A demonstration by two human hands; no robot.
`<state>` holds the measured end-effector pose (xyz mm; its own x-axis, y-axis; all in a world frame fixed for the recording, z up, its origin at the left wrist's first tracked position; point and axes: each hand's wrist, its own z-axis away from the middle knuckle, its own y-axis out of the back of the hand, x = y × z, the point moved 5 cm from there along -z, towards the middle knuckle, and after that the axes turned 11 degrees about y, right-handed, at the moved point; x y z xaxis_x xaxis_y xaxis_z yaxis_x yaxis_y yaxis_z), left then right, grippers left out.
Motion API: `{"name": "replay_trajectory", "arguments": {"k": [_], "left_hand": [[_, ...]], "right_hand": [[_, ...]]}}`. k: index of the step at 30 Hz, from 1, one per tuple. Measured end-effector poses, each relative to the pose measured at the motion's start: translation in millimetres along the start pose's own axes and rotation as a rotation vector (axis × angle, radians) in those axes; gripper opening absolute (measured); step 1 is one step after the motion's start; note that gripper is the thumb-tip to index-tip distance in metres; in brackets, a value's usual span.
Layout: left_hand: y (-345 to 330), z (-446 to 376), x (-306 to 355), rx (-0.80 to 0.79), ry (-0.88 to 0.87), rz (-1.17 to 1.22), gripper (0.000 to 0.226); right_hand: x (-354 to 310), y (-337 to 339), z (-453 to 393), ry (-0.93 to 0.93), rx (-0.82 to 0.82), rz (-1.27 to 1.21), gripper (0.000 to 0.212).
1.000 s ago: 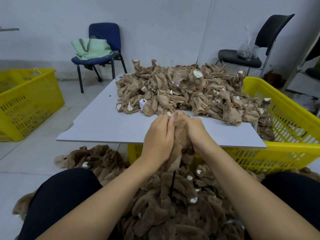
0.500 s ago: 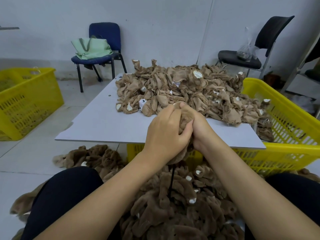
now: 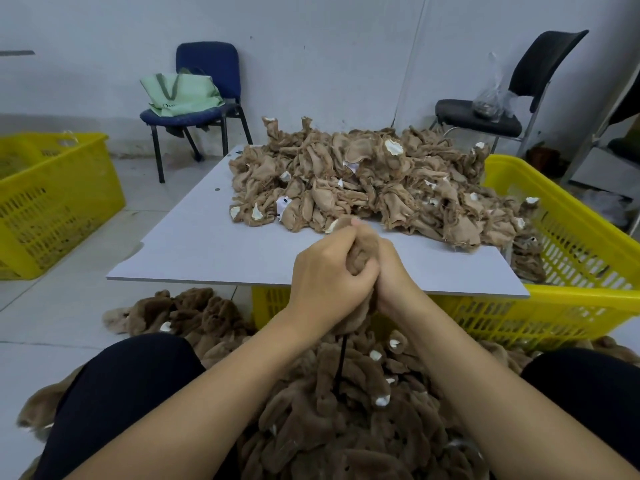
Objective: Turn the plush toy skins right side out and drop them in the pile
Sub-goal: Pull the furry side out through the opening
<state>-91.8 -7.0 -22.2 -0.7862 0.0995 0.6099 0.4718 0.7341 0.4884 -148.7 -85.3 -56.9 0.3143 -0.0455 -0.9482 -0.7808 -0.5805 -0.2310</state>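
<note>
Together, both hands' fingers (image 3: pixel 349 268) clench one plush skin (image 3: pixel 362 252).

Both forearms are bare from the bottom edge of the view up to the wrists, with no sleeve showing on either. The left hand (image 3: pixel 329 271) and the right hand (image 3: pixel 393 271) carry no gloves, and no ring, watch or bracelet shows on them. The nails that can be seen are short and plain. The legs are covered in dark, near-black fabric: the left leg (image 3: pixel 117 393) shows as a smooth, rounded shape with no seam, pocket or print in view, and the right leg (image 3: pixel 588 386) wears the same dark cloth, cut off by the right edge. Shoes and the upper body are out of view.
</note>
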Motion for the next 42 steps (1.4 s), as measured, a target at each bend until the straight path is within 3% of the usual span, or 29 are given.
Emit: {"name": "replay_trajectory", "arguments": {"k": [3,5,7,11,15,17,22,25,29,31,34,37,39,42], "left_hand": [[8.0,-17.1,11.7,-0.032,-0.197,0.005,0.007],[5.3,-20.1,9.4,-0.059,-0.232,-0.042,0.011],[-3.5,-16.1,-3.2,-0.129,-0.139,-0.056,0.018],[-17.9,-8.6,-35.8,-0.283,0.246,0.092,0.009],[-22.6,-5.7,-30.8,-0.157,0.352,-0.091,0.019],[-20.6,-5.4,-28.3,-0.077,0.423,-0.022,0.03],[-0.9,-8.6,-12.6,0.11,0.106,0.23,0.031],[-5.0,2.2,-16.4,0.179,0.008,0.321,0.024],[-32.9,20.9,-44.9,0.094,0.076,0.221,0.035],[-40.5,25.9,-52.2,0.045,0.146,0.205,0.036],[-38.9,18.6,-46.6,-0.019,0.268,0.194,0.018],[-34.1,4.6,-35.9,-0.064,0.318,0.08,0.029],[-23.0,-4.7,-22.0,-0.012,0.226,0.026,0.03],[-11.9,-14.6,0.5,0.098,-0.063,-0.033,0.024]], "right_hand": [[-14.3,-1.6,-11.4,0.066,-0.008,-0.175,0.046],[-8.3,-2.6,-10.6,0.057,-0.008,-0.19,0.042],[6.5,-0.8,-7.0,0.012,-0.001,-0.023,0.034],[28.8,6.8,2.6,-0.036,0.003,0.447,0.036],[33.0,9.8,2.6,-0.035,0.0,0.491,0.036],[26.2,8.9,-2.7,0.046,0.018,0.519,0.042],[-5.3,-0.1,-13.4,0.232,0.079,0.188,0.049],[-11.1,0.7,-15.0,0.338,0.132,0.137,0.049],[17.8,7.8,-4.4,0.239,0.125,0.191,0.062],[29.1,12.7,-0.6,0.21,0.09,0.286,0.054],[32.6,16.2,-2.6,0.197,0.078,0.304,0.042],[31.2,13.6,-4.9,0.154,0.113,0.245,0.037],[25.2,7.7,-7.7,0.148,0.116,0.193,0.039],[8.2,4.3,-18.1,0.2,0.065,0.04,0.055]]}}
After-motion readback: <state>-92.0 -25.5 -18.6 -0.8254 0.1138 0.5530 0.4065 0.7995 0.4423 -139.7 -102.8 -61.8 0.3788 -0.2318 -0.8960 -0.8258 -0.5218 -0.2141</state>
